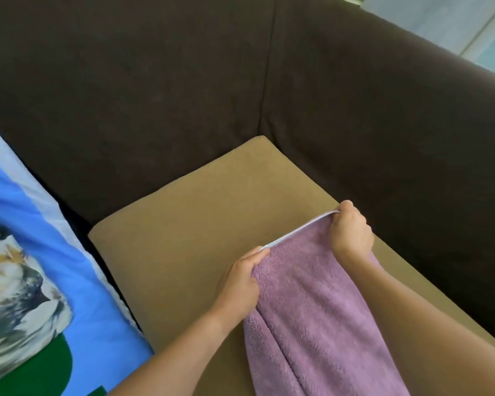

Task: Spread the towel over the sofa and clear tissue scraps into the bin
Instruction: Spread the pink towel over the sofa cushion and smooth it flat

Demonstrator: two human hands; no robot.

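Observation:
A fluffy mauve towel (315, 318) with a pale trimmed edge hangs in folds over the tan seat cushion (183, 232) of a dark brown sofa (155, 90). My left hand (240, 284) grips the towel's top edge at its left corner. My right hand (350, 232) grips the same edge at the right corner, so the trim stretches taut between them. The towel's lower part runs out of view at the bottom. No tissue scraps or bin are visible.
A blue printed cushion (40, 281) with a picture on it leans at the left against the seat. The sofa's brown armrest (412, 144) rises at the right. A pale floor or wall (469, 27) shows beyond the top right corner.

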